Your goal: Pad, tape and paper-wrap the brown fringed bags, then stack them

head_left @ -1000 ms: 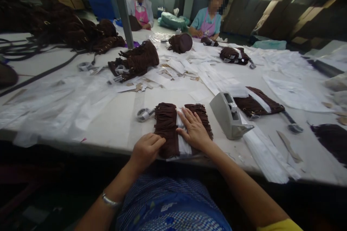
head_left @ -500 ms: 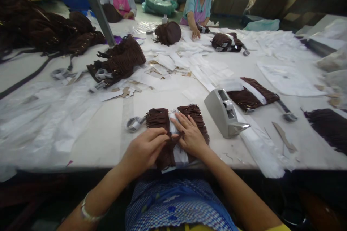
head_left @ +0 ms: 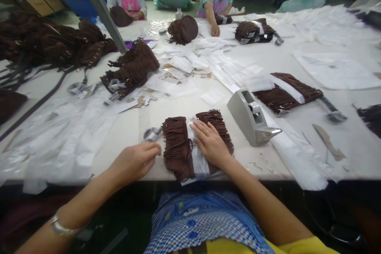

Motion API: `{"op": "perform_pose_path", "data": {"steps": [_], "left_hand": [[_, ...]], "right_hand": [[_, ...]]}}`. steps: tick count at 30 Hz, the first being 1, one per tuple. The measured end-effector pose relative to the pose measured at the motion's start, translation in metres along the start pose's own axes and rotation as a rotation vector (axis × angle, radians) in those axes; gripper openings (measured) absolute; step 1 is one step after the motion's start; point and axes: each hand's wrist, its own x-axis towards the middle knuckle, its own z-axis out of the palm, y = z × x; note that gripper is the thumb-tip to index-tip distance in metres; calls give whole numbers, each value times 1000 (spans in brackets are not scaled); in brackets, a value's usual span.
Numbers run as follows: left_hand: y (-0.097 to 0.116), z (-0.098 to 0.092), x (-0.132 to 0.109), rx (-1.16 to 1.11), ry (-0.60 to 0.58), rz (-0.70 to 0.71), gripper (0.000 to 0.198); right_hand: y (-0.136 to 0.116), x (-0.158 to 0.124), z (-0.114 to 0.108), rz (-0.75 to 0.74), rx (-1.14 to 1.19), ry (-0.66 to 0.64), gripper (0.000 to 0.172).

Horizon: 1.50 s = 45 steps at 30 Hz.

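Observation:
A dark brown fringed bag (head_left: 178, 147) lies flat at the table's near edge, a white band (head_left: 200, 162) wrapped around its middle. My right hand (head_left: 212, 143) rests on the band and the bag's right half, fingers stretched out flat. Just left of the bag, clear of its fringe, is my left hand (head_left: 138, 160). Its fingers are curled together, and whatever they may hold is hidden. A wrapped strap coil (head_left: 151, 134) sits by the bag's left side, beyond that hand. To the right of the bag stands a grey tape dispenser (head_left: 253, 117).
Another banded fringed bag (head_left: 287, 93) lies beyond the dispenser. One more fringed bag (head_left: 133, 65) is at the left, near a slanted metal post (head_left: 99, 10). Paper scraps (head_left: 190, 63) and plastic sheets (head_left: 65, 139) cover parts of the table. Two people work across it.
My left hand has let go of the fringe at the bag's middle and moved left off the bag. My right hand stays on the band. The view has shifted slightly.

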Motion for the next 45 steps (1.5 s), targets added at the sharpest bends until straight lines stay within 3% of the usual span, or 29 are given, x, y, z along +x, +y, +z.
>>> {"op": "perform_pose_path", "data": {"steps": [3,6,10,13,15,16,18,21,24,27,29,31,33,35,37,42,45], "left_hand": [[34,14,44,-156,10,123,33],[51,23,63,-160,-145,234,25],[27,8,26,-115,-343,161,18],[3,-13,-12,-56,-507,5,15],[-1,-21,-18,-27,-548,-106,16],[1,-21,-14,-22,-509,-137,18],[13,-13,9,-22,-317,-138,25],[34,20,48,10,18,-54,36],[39,59,61,125,96,-22,51],[27,81,47,145,117,-56,55],[20,80,39,132,142,-74,53],[20,72,39,116,193,-81,50],[22,62,47,105,238,-53,48],[20,57,56,95,214,22,43],[10,55,56,94,158,77,37],[-27,42,26,103,107,34,29],[-31,19,21,87,-59,-85,29]], "right_hand": [[1,0,1,0,20,10,49],[1,0,-1,-5,15,6,49],[0,0,-3,6,13,10,46],[1,-1,-3,3,14,12,45],[0,-1,-2,-6,8,11,45],[0,0,-2,-7,-2,11,46],[-3,1,0,-6,-32,7,46],[-6,-1,-2,-7,-96,-17,46],[4,-12,-15,58,-180,-15,43],[22,-32,-41,274,-291,48,35],[30,-39,-57,404,-357,98,28],[30,-36,-66,395,-363,157,27],[26,-25,-66,204,-281,157,26],[26,-13,-61,-49,-170,50,22],[34,-10,-59,-160,-130,-68,18],[63,-22,-84,31,-276,-182,15],[60,-7,-99,62,-313,-195,21]]}}
